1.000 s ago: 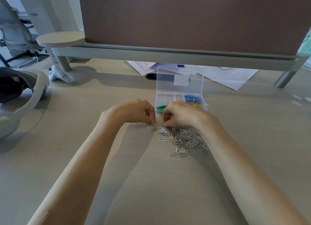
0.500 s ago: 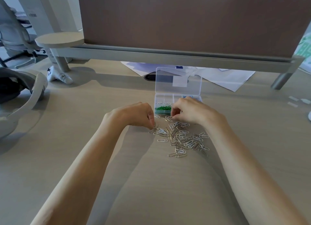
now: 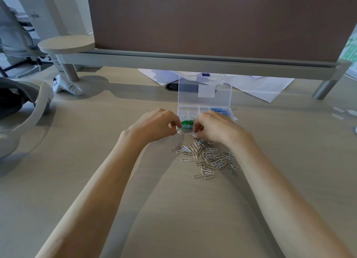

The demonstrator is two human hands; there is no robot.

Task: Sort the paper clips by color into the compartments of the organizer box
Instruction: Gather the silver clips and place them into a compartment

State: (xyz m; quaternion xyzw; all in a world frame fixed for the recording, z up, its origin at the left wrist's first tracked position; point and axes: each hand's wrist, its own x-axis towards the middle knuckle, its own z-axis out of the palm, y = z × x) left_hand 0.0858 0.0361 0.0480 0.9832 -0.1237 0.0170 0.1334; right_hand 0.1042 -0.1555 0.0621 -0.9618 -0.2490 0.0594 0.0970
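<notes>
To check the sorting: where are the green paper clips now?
In the head view, the green paper clips lie in the near-left compartment of the organizer box, just beyond the left hand and right hand.

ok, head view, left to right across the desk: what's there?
Headset → white controller → left hand → green clips in the organizer box → right hand → partition leg. Silver clip pile and blue clips overlap the right hand, so left out.
</notes>
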